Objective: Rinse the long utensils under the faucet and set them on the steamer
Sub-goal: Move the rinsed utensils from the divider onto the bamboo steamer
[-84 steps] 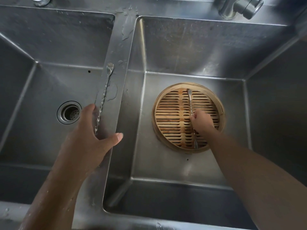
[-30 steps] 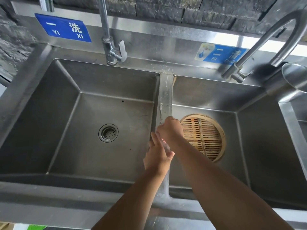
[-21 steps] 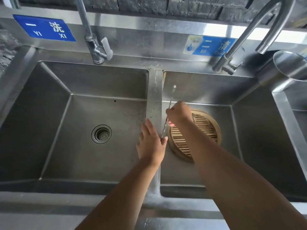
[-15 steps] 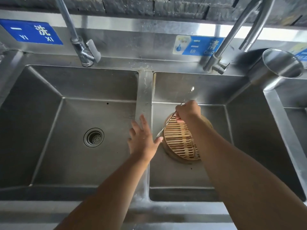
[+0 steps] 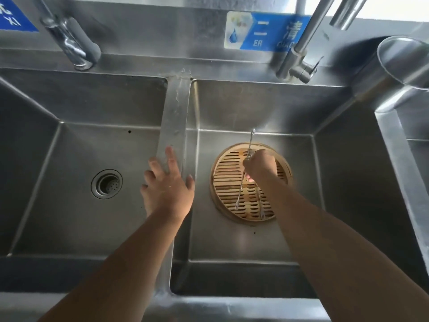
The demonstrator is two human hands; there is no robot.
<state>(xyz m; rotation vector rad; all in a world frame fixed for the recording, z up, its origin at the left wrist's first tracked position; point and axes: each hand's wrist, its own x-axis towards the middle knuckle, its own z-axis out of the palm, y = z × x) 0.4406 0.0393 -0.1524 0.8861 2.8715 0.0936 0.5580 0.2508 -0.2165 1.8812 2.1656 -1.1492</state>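
From the head camera, a steel double sink [image 5: 232, 105] fills the frame, with a wet divider strip [image 5: 175, 117] between its two basins. A round bamboo steamer [image 5: 226, 182] sits on the floor of the right basin.

The right hand [image 5: 260, 167] is over the steamer, its fingers curled round the middle of a long thin metal utensil [image 5: 239, 196]. The utensil slants: its upper end points toward the back wall of the basin and its lower end hangs over the steamer's slats. Whether that lower end touches the slats cannot be told.

A second utensil [image 5: 262, 214] lies on the steamer. Only its small forked tip shows, near the front rim, because the right forearm hides the rest.

The left hand [image 5: 167, 185] holds nothing. It is spread wide, fingers straight, over the divider strip; whether it touches the strip is unclear.

A drain [image 5: 106, 183] sits in the left basin. A faucet [image 5: 299, 52] stands behind the right basin, another faucet [image 5: 69, 43] behind the left, and a blue label [image 5: 267, 31] is on the back panel.
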